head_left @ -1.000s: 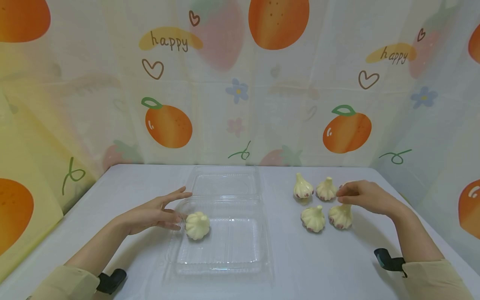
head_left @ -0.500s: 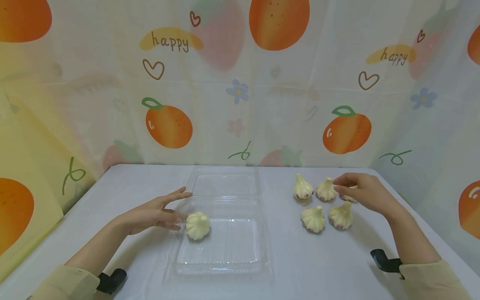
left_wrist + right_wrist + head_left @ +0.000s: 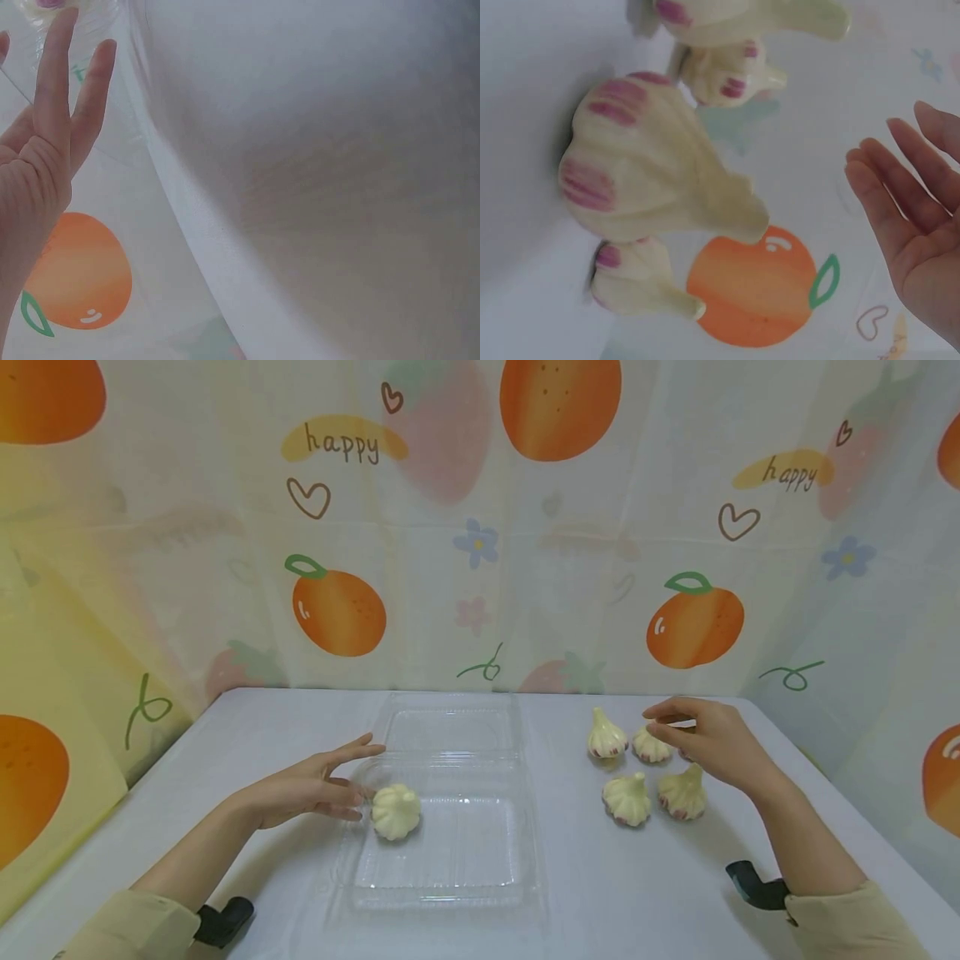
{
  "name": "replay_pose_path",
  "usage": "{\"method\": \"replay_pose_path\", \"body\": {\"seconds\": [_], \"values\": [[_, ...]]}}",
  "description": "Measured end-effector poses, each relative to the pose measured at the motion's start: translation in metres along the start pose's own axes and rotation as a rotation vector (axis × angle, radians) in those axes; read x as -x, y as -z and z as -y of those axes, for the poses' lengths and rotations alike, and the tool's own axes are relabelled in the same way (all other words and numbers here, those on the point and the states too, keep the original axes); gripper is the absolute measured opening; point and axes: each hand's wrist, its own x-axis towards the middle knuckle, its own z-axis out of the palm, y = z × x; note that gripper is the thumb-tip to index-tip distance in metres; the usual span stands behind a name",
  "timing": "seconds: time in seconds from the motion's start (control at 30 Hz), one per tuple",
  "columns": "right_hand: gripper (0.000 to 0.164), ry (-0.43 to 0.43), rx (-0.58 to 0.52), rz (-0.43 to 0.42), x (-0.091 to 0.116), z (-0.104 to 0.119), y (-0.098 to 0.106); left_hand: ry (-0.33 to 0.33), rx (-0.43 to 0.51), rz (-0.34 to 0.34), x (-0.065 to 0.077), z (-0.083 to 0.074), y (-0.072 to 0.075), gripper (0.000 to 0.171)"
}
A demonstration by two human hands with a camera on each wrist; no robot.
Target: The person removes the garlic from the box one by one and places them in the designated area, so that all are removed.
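Observation:
My left hand (image 3: 303, 789) rests at the left edge of a clear plastic clamshell box (image 3: 450, 893), its fingers spread and extended; in the left wrist view, the fingers (image 3: 90, 105) look straight. Inside the box, one cream garlic bulb (image 3: 396, 812) lies near those fingertips. My right hand (image 3: 712, 739) hovers over the back of a group of garlic bulbs, fingertips close above the stem of one bulb (image 3: 651, 747) and partly hiding another behind it. The right wrist view has that hand (image 3: 922, 217) with loosely bent fingers, holding nothing, beside a large purple-marked bulb (image 3: 637, 165).
More garlic bulbs stand on the white table: one at back left (image 3: 606, 735) of the group, and two in front (image 3: 627, 799). The box's lid (image 3: 453, 727) lies folded back behind its base. A patterned curtain (image 3: 525, 568) rises behind the table.
My right hand has moved left and slightly back, from above the front right bulb to over the back middle one. My left hand and the bulb in the box have stayed put.

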Motion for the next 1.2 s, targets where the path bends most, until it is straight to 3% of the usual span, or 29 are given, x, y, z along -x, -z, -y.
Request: {"method": "replay_pose_path", "body": {"seconds": [0.43, 0.67, 1.2], "values": [[0.024, 0.151, -0.129, -0.009, -0.003, 0.039, -0.022, 0.002, 0.005, 0.002, 0.000, -0.001, 0.000, 0.074], [0.021, 0.266, -0.119, -0.016, -0.006, 0.054, -0.037, -0.001, 0.001, 0.000, 0.000, -0.002, -0.001, 0.075], [0.024, 0.404, -0.135, 0.067, -0.014, 0.100, -0.060, 0.009, -0.007, -0.007, 0.002, -0.003, -0.001, 0.077]]}}
